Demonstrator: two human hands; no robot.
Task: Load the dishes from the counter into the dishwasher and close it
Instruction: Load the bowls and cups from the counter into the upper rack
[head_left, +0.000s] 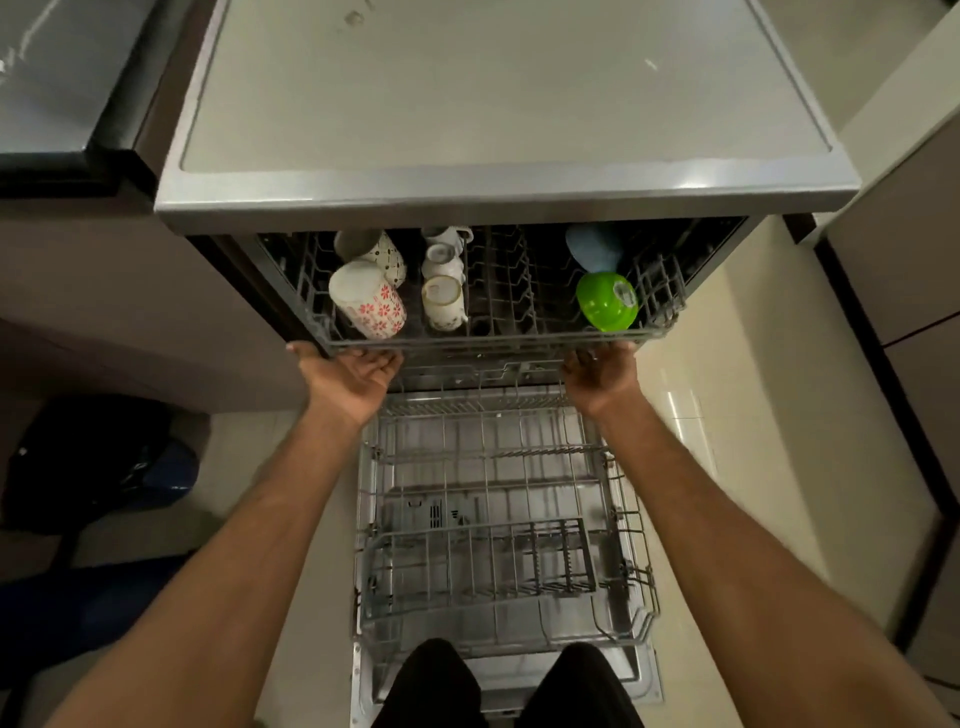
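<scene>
1. Head view, edges and room: the dishwasher (504, 202) stands between a brown cabinet (130, 291) on my left and a pale one (904, 249) on my right. Its upper rack (498, 291) is partly out, with the front rail just past the edge of the steel top. Below it, the lower rack (493, 467) is drawn right out over the open door (644, 686). The person's black-trousered legs (431, 680) are at the door's near edge. Strips of pale floor (753, 415) run along both sides of the door. A dark bag (88, 457) lies on the floor well to the left.

2. Counts: all the dishes I can see are in the upper rack.
   - Left lane: two patterned mugs, a red-flowered mug (366, 299) in front and a dotted mug (388, 259) behind.
   - Middle lane: three white cups (443, 304) in a row, the rearmost partly hidden under the top.
   - Right side: one blue cup (595, 247) and one green bowl (605, 301) just in front of it.
   - Lower rack: one wire cutlery basket (483, 564).

3. Hands: both are palm-up under the upper rack's front rail.
   - The left hand (348, 374) grips the rail's left corner, fingers hooked over the wire.
   - The right hand (602, 371) grips it near the right corner, below the green bowl, fingers curled the same way.
</scene>
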